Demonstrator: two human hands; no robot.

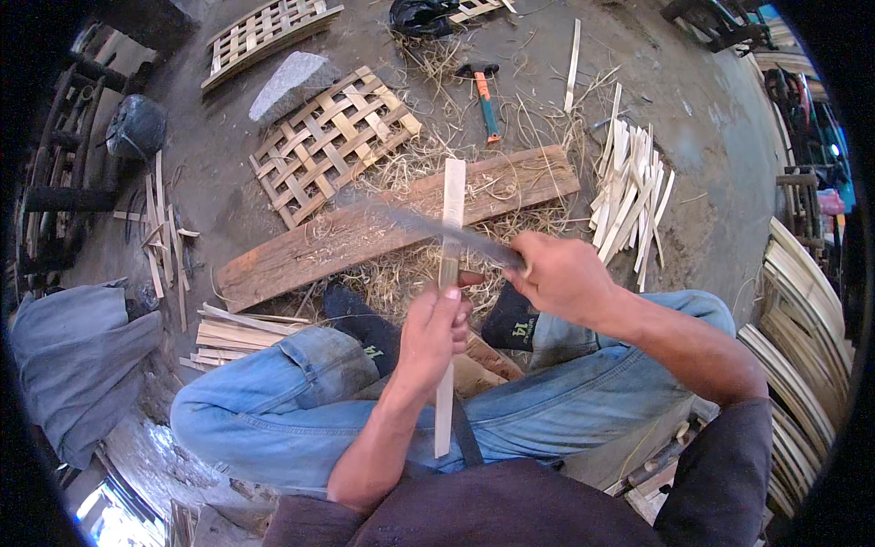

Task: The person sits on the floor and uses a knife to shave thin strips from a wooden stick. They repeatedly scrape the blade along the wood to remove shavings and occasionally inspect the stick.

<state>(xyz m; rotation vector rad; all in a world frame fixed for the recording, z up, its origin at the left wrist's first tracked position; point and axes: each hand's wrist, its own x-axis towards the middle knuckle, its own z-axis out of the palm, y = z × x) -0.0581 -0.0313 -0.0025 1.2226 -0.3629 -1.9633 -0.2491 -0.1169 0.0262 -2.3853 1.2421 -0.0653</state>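
Note:
My left hand [432, 330] is closed around a pale flat bamboo strip [453, 191], which stands nearly upright in the picture above my lap. In my right hand [558, 278] is the handle of a knife [456, 235], its blade smeared by motion. The blade crosses the strip above my left hand; whether it touches cannot be told. Under them lies a long wooden plank [319, 251] set aslant, strewn with thin shavings [401, 173].
Beyond the plank lie a woven strip panel [333, 137], a pale stone block [290, 84] and a hammer [487, 105]. Loose strips [631, 187] are heaped at right, with another bundle [241, 335] by my left knee. Long strips [802, 301] stack at the far right.

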